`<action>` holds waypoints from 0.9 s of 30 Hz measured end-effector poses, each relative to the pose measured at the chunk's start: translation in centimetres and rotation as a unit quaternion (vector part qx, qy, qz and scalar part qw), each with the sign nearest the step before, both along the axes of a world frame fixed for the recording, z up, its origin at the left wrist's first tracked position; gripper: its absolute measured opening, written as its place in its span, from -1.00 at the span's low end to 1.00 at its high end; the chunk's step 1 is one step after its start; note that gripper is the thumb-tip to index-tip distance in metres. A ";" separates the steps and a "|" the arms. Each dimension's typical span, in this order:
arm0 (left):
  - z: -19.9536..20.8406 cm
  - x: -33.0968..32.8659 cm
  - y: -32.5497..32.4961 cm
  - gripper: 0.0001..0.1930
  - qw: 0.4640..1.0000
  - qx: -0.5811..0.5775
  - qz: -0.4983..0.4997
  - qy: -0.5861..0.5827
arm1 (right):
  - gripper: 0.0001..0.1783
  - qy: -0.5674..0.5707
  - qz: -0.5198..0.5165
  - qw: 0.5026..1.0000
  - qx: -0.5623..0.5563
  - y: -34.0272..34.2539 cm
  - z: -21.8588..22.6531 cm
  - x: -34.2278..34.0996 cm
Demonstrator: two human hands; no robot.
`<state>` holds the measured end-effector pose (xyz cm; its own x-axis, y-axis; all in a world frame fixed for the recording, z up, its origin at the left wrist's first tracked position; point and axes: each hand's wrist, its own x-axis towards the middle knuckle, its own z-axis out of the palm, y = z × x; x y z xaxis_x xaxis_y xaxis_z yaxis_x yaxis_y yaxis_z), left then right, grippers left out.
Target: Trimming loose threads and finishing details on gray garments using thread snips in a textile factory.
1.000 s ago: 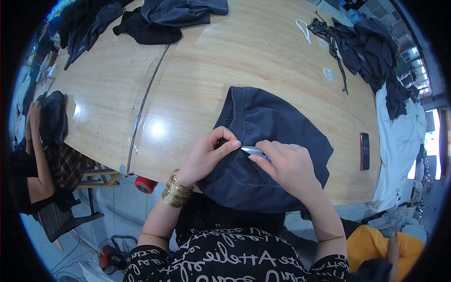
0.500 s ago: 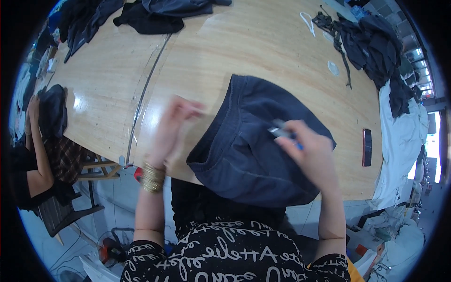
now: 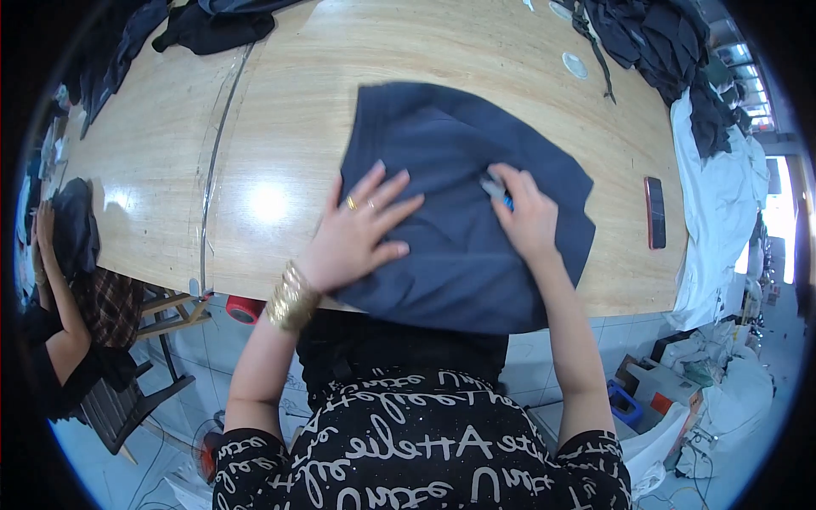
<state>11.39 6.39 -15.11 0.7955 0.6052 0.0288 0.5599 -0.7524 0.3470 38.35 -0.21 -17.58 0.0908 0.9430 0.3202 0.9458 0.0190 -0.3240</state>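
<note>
Dark navy shorts with an elastic waistband lie spread on the wooden table in front of me, their lower edge reaching the table's near side. My left hand rests flat on the waistband end, fingers spread, two rings on them and a gold bracelet at the wrist. Over the right part of the cloth, my right hand is closed around small thread snips with grey metal blades and a blue part. Most of the snips is hidden by the fingers.
A phone lies on the table at the right, near white cloth draped over the edge. Dark garments are heaped far right, others far left. At the left, a co-worker's arm handles dark cloth.
My left hand has come down from above the table onto the shorts. The waistband, gaping before, now lies flatter. My right hand still holds the snips. The whole view has shifted.
</note>
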 end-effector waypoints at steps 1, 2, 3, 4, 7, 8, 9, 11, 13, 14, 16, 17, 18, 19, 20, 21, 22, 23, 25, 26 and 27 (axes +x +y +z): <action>-0.8 -0.3 1.7 -0.40 0.999 0.023 0.034 0.006 | -0.62 -0.007 -0.008 1.000 0.022 1.1 0.2 1.0; -1.5 -1.0 2.6 -0.35 0.995 0.052 0.081 0.024 | -0.63 -0.003 -0.035 0.999 0.019 1.6 0.7 1.9; -1.3 -1.7 3.3 -0.32 0.995 -0.001 0.095 0.035 | -0.66 0.002 -0.049 0.999 0.019 1.7 0.5 3.3; 0.2 -2.5 3.6 -0.32 0.994 -0.029 0.100 0.026 | -0.67 0.010 -0.076 0.997 0.031 1.3 1.2 4.4; 1.3 -5.0 3.6 -0.35 0.983 -0.065 0.147 -0.085 | -0.75 0.085 -0.171 0.980 0.052 -1.2 2.2 7.3; 1.1 -5.9 3.6 -0.38 0.962 -0.078 0.185 -0.183 | -0.78 0.103 -0.185 0.976 0.046 -2.3 2.1 8.2; 0.8 -6.4 3.6 -0.38 0.963 -0.078 0.185 -0.181 | -0.80 0.116 -0.202 0.972 0.039 -3.5 2.4 8.8; 0.5 -7.9 3.3 -0.50 0.903 -0.162 0.352 -0.187 | -0.82 0.164 -0.231 0.959 -0.008 -4.7 3.4 8.3; -0.6 -8.3 3.2 -0.63 0.891 -0.165 0.366 -0.213 | -0.82 0.201 -0.260 0.943 -0.052 -5.3 3.9 7.7; -0.9 -8.4 3.1 -0.67 0.889 -0.198 0.359 -0.206 | -0.83 0.206 -0.245 0.947 -0.029 -5.3 3.9 7.3; -0.5 -7.3 2.9 -0.72 0.888 -0.223 0.353 -0.195 | -0.83 0.211 -0.230 0.950 -0.005 -5.0 4.4 6.4; -0.6 -7.0 2.8 -0.72 0.888 -0.220 0.354 -0.195 | -0.82 0.213 -0.220 0.952 -0.006 -4.6 5.3 5.4; -0.9 -6.6 2.8 -0.70 0.887 -0.243 0.338 -0.201 | -0.82 0.213 -0.211 0.954 -0.007 -4.3 6.2 4.4; -0.5 -6.3 2.8 -0.68 0.886 -0.263 0.323 -0.204 | -0.82 0.258 -0.185 0.948 -0.024 -3.9 6.7 3.0; 0.0 -5.3 1.9 -0.64 0.859 -0.325 0.293 -0.264 | -0.82 0.300 -0.159 0.940 -0.039 -3.4 7.3 1.5; 2.7 -2.8 0.2 -0.61 0.910 -0.239 0.239 -0.238 | -0.79 0.362 -0.128 0.920 -0.076 -3.0 7.8 -0.4; 3.8 -1.5 -1.0 -0.63 0.934 -0.215 0.152 -0.240 | -0.76 0.426 -0.086 0.893 -0.115 -2.4 8.3 -2.9; 3.8 0.2 -2.3 -0.61 0.946 -0.188 0.059 -0.259 | -0.63 0.491 -0.035 0.860 -0.133 -1.9 8.9 -4.6; 4.5 3.5 -4.0 -0.53 0.942 -0.209 -0.088 -0.246 | -0.51 0.495 0.005 0.848 -0.187 -1.4 8.3 -5.6; 3.9 4.1 -4.9 -0.52 0.944 -0.215 -0.079 -0.238 | -0.51 0.493 0.007 0.850 -0.185 -1.2 7.4 -5.5; 4.2 4.7 -5.0 -0.51 0.945 -0.221 -0.073 -0.231 | -0.49 0.480 0.001 0.871 -0.110 -1.0 6.5 -5.1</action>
